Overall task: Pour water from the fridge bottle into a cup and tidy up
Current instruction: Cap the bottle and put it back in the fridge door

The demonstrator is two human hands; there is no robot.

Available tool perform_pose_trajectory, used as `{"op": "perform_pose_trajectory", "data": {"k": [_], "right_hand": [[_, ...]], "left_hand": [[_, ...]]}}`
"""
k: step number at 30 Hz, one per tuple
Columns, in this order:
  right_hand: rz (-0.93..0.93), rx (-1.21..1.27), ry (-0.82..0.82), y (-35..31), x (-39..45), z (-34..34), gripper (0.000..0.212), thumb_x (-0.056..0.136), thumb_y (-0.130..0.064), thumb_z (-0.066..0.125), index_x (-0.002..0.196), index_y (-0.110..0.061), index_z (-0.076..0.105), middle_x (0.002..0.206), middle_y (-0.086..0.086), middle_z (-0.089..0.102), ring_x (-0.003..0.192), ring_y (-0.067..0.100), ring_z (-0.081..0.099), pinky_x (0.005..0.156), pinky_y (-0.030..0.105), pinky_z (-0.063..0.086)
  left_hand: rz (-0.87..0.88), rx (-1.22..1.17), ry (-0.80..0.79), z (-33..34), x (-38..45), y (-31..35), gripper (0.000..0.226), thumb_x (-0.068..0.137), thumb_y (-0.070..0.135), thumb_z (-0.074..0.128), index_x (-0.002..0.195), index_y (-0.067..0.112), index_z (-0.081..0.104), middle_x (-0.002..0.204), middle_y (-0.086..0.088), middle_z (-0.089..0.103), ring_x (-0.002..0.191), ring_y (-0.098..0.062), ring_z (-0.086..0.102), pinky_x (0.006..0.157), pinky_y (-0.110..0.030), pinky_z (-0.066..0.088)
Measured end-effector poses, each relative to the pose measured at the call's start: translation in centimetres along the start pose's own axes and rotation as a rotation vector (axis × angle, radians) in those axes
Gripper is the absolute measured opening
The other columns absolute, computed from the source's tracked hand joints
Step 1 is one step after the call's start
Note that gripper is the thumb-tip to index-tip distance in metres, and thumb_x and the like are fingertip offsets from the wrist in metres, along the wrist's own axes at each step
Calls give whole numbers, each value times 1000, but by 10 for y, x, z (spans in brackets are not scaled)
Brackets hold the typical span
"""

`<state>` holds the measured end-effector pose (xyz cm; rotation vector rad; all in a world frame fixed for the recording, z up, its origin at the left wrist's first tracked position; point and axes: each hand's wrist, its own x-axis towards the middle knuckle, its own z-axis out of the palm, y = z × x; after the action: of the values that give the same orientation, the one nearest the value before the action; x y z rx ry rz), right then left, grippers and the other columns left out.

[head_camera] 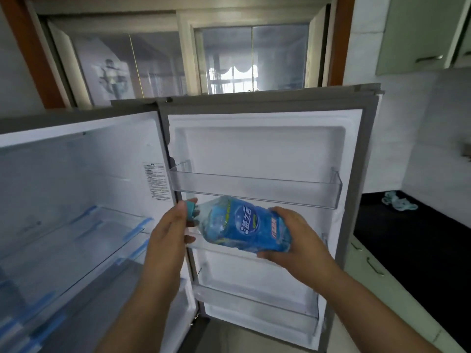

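A clear plastic water bottle (242, 224) with a blue label lies almost on its side in front of the open fridge door (267, 149). My right hand (295, 240) grips its lower body from the right. My left hand (169, 225) pinches the teal cap (190, 208) at the bottle's left end. The bottle hangs in the air just below the upper door shelf (254, 187). No cup is in view.
The fridge compartment (76, 187) stands open on the left with glass shelves. Lower door shelves (254, 309) sit under my arms. A dark countertop (407, 238) with a crumpled light cloth (398, 201) runs along the right. Wall cabinets (420, 34) hang above it.
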<state>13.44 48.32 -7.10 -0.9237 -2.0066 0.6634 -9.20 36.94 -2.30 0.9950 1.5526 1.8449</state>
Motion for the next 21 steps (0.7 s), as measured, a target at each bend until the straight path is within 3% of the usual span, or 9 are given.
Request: {"op": "perform_pose_trajectory", "data": {"k": [3,7,11,13,18,21], "right_hand": [[-10,-145,53,7,19,7,89,68,-41,95,142,-34,47,133,-22,47,115,-10,53,87,2,46],[-31,-381,79,9,29,15,91,72,-43,92,148,-34,42,141,-23,43,118,-3,51,87,4,42],[-12,-465,61,27,40,29,100,71,-43,92,154,-38,36,152,-15,43,128,7,53,103,25,49],[16,-456,38,35,47,35,100,72,-43,92,154,-40,35,153,-18,41,128,4,51,105,23,48],[105,-367,0,49,72,46,91,77,-31,90,151,-40,38,141,-31,34,123,-11,43,99,-2,32],[175,-276,-37,63,86,50,86,80,-19,89,147,-40,39,137,-33,35,128,-15,42,103,9,46]], "left_hand": [[13,69,24,-8,38,-14,34,98,57,50,98,34,75,86,9,79,88,-16,70,77,-30,53],[65,193,-102,-21,89,-58,23,107,35,52,98,32,73,79,9,79,70,-7,72,78,-30,60],[24,233,-217,-22,122,-104,24,106,35,49,109,29,73,82,3,80,77,-9,75,81,-30,61],[6,255,-231,-19,136,-117,27,108,36,48,115,25,72,83,1,79,79,-10,75,82,-28,60],[50,432,-315,-8,170,-129,27,110,40,42,117,31,66,93,11,78,90,3,67,76,-17,49],[81,538,-343,-3,184,-138,26,111,41,38,115,35,63,93,15,74,89,-1,66,72,-15,45]]}}
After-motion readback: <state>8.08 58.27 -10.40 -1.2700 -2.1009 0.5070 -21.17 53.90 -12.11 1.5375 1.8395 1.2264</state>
